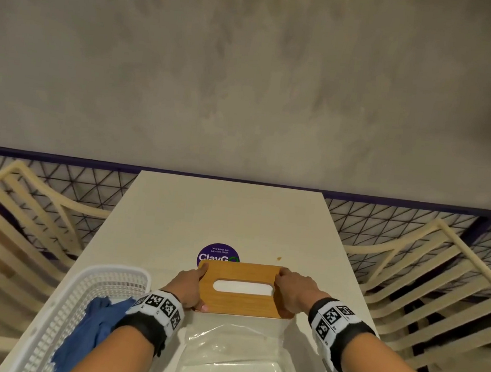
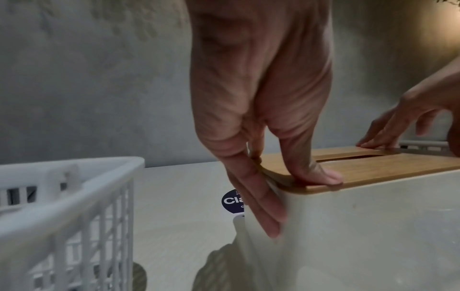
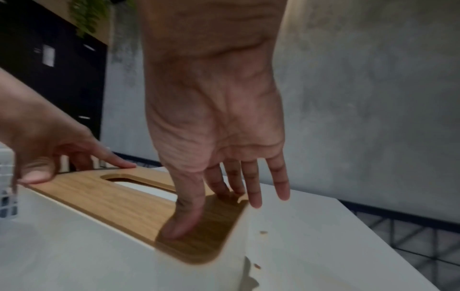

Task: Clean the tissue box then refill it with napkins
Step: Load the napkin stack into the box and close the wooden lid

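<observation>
The tissue box stands on the white table (image 1: 221,207); it has a white body (image 2: 373,226) and a wooden lid (image 1: 239,303) with a long slot. White napkins (image 1: 243,287) show through the slot. My left hand (image 1: 192,285) is at the lid's left end, with its thumb (image 2: 323,175) flat on the wood and straight fingers (image 2: 268,220) down the box's end wall. My right hand (image 1: 291,286) is at the lid's right end, its thumb (image 3: 179,226) pressing on the lid (image 3: 112,198) and straight fingers reaching over the end edge.
A white plastic basket (image 1: 78,289) with a blue cloth (image 1: 95,330) in it stands left of the box. A clear plastic wrapper (image 1: 236,359) lies between me and the box. A purple sticker (image 1: 218,255) and a crumb (image 1: 278,258) lie beyond it. Slatted chairs (image 1: 9,223) flank the table.
</observation>
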Available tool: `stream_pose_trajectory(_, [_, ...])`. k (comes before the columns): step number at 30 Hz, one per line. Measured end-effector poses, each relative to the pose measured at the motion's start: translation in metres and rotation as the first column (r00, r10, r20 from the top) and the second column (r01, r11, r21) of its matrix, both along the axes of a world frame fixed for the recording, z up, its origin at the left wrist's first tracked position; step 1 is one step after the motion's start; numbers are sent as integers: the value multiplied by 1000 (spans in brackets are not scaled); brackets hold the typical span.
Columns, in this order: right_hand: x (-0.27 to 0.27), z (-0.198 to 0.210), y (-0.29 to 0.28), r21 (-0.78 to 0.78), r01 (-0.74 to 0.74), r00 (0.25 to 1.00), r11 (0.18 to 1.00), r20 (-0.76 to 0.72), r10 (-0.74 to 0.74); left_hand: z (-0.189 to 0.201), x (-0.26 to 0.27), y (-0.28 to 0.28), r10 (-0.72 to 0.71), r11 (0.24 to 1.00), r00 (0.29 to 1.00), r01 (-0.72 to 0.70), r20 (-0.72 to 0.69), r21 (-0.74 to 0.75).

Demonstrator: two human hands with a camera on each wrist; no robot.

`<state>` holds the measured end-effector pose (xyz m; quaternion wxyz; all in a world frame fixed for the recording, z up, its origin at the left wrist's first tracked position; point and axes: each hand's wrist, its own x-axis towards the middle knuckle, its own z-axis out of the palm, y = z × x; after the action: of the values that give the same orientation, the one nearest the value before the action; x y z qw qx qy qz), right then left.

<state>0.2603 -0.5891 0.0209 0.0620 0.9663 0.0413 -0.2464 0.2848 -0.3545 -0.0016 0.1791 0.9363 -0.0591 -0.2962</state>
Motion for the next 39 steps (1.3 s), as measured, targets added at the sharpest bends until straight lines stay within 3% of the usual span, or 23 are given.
stream_pose_trajectory(5, [7,-4,27,-32,-193,956,981,218,195,0,-1,2,66,995,998,-68,-23,-76])
stream_pose_trajectory(11, [19,-21,48,165,-383,887,909,339,312,-6,2,4,90,988,995,-94,-39,-119])
stream_pose_trajectory(16, [37,-30,42,163,-430,886,888,268,379,-9,5,4,96,987,994,-103,-59,-126])
stream_pose_trajectory(25, [46,-34,46,107,-596,787,796,273,553,-7,5,4,92,987,994,-100,-60,-129])
stream_pose_trajectory(32, [48,-31,46,99,-661,736,744,283,615,-9,3,6,158,956,977,-188,-145,-227])
stream_pose_trajectory(39, [46,-31,42,218,-625,767,749,349,539,-9,-5,6,246,923,957,-279,-151,-266])
